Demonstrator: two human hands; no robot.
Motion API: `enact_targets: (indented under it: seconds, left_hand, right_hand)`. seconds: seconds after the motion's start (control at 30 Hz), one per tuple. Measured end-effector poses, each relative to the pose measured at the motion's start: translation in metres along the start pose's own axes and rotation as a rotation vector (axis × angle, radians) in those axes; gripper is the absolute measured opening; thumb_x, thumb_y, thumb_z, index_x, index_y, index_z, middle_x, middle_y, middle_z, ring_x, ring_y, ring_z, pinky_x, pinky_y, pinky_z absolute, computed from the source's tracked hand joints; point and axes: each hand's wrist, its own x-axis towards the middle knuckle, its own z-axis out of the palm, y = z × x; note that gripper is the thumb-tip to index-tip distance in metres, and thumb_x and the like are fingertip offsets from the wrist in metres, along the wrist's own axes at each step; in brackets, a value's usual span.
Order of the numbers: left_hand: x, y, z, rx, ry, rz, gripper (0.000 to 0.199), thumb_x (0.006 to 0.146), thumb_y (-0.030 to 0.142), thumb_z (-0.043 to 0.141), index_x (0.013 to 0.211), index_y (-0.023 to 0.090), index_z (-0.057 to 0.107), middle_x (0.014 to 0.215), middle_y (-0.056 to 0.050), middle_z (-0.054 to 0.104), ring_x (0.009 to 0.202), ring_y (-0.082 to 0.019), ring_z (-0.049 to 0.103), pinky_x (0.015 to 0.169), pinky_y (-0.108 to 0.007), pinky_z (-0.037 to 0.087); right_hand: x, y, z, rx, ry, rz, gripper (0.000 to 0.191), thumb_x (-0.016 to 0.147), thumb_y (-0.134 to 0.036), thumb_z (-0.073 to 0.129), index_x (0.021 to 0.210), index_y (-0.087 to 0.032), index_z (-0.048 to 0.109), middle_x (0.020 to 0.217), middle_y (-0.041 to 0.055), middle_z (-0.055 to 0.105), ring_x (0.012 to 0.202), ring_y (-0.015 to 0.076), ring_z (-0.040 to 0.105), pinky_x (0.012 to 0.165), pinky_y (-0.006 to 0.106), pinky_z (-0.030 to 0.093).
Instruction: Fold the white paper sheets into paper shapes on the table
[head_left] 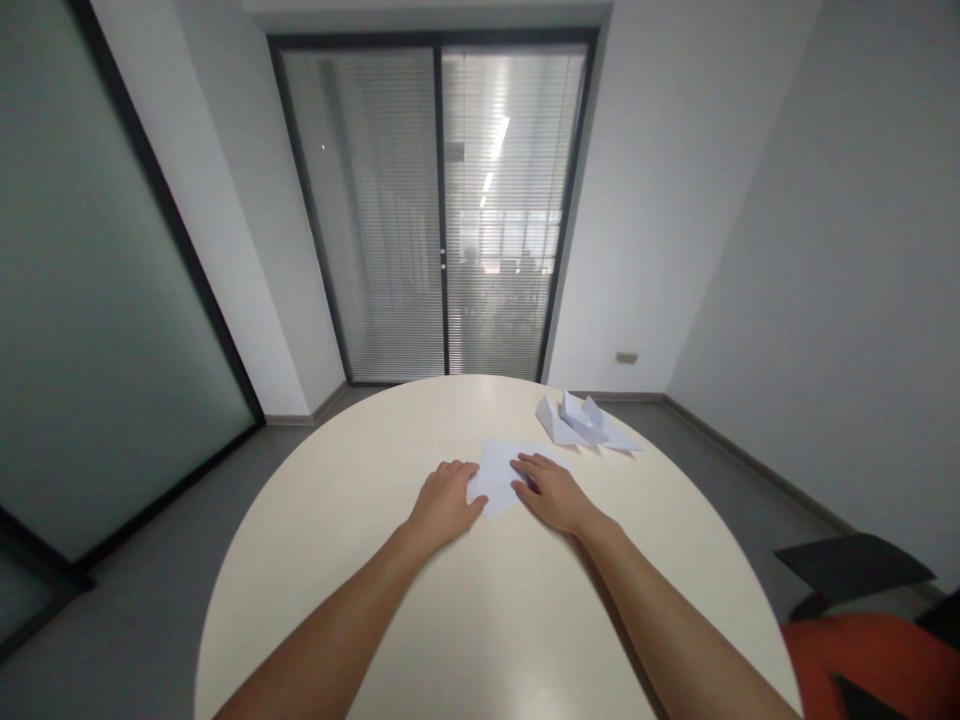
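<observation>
A white sheet of paper (498, 478) lies flat on the round cream table (480, 610). My left hand (446, 500) rests at the sheet's left edge, thumb and fingers apart, with the thumb tip at the near-left corner. Across the sheet's right part lies my right hand (551, 490), its fingers stretched to the left over the paper and thumb apart. That hand hides some of the sheet's right side. Beyond it, near the table's far right edge, sit several folded white paper pieces (585, 422), looking like paper planes and overlapping one another.
A chair with a red seat (870, 665) and black armrest (855, 568) stands at the right of the table. Behind the table is a dark-framed glass partition with blinds (367, 220). A frosted glass panel (97, 280) rises on the left.
</observation>
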Motion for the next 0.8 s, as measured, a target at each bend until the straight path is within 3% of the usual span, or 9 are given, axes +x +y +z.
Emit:
enact_targets:
  seconds: [0.13,0.3,0.6,0.8]
  left_hand:
    - [0.002,-0.002,0.002,0.021,0.039,-0.138,0.039,0.086,0.032,0.064,0.122,0.018,0.062,0.118,-0.009,0.067,0.112,-0.025,0.058,0.099,-0.035,0.043]
    - [0.005,-0.011,0.004,0.084,0.066,-0.285,0.034,0.085,0.041,0.066,0.11,0.018,0.067,0.117,-0.011,0.065,0.113,-0.028,0.056,0.097,-0.038,0.044]
    - [0.013,-0.02,0.014,-0.026,0.085,-0.283,0.015,0.082,0.029,0.07,0.091,0.017,0.067,0.122,-0.012,0.065,0.122,-0.027,0.054,0.108,-0.039,0.037]
    - [0.012,-0.019,0.009,-0.115,0.108,-0.205,0.011,0.084,0.018,0.066,0.093,0.02,0.07,0.104,-0.003,0.072,0.105,-0.021,0.061,0.098,-0.032,0.045]
  right_hand:
    - [0.0,-0.003,-0.002,-0.002,0.044,-0.033,0.044,0.093,-0.044,0.056,0.13,-0.021,0.067,0.137,0.0134,0.061,0.126,0.029,0.054,0.107,0.044,0.04]
    - [0.001,-0.007,-0.002,0.034,0.069,-0.111,0.041,0.091,-0.043,0.06,0.123,-0.02,0.071,0.125,0.0146,0.066,0.115,0.0288,0.058,0.101,0.043,0.044]
    - [0.001,-0.011,0.001,0.122,0.067,-0.206,0.036,0.089,-0.04,0.063,0.116,-0.019,0.073,0.123,0.0137,0.067,0.112,0.0279,0.06,0.1,0.042,0.046]
    - [0.0,-0.013,-0.002,0.129,0.047,-0.201,0.037,0.088,-0.04,0.064,0.118,-0.021,0.073,0.124,0.0129,0.066,0.113,0.0278,0.059,0.101,0.042,0.045]
